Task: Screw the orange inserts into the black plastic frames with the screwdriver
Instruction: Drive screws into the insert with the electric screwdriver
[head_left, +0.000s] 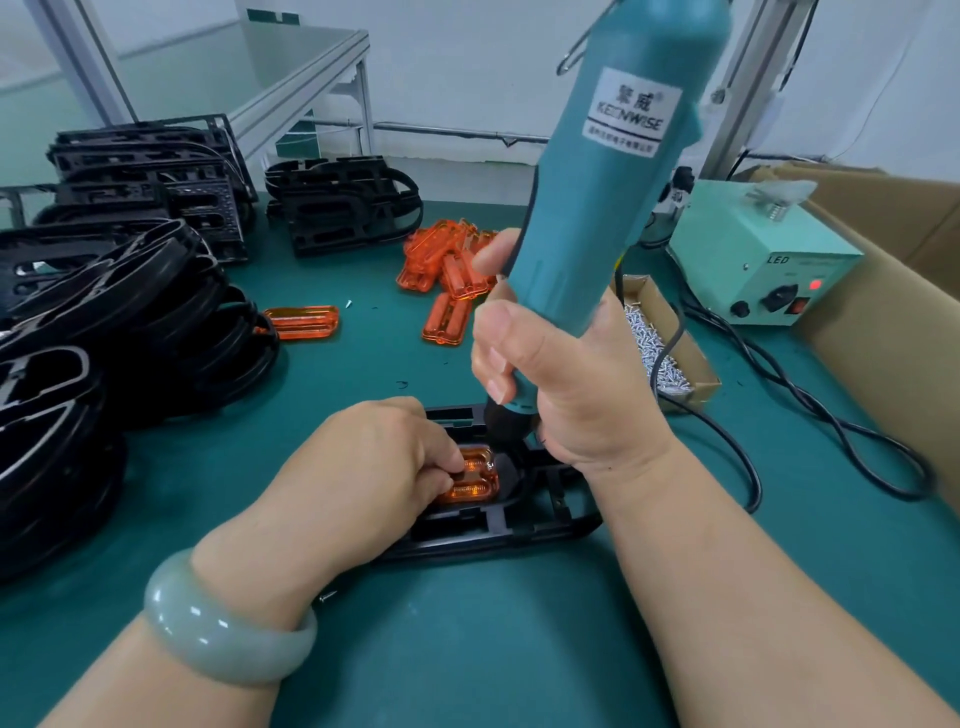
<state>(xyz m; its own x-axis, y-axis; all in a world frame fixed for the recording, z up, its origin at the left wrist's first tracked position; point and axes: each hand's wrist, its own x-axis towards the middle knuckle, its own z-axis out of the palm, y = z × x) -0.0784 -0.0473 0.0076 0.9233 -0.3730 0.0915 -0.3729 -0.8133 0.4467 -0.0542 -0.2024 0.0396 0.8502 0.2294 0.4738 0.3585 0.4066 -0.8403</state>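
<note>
Right hand (566, 374) closed around the teal screwdriver (618, 171), held upright, tip down at the orange insert (475, 475). Left hand (374, 462) curled, fingertips pressing that insert, seated in the black frame (540, 514) on the green table (467, 649). Cardboard box (696, 364) beside the right hand holds loose screws (649, 348).

Soft, even light is falling from above, casting only faint shadows on the table (467, 649), glinting off the bracelet (223, 623), while wide-angle distortion is bending the edges and the screwdriver (613, 182) is looming slightly blurred.
</note>
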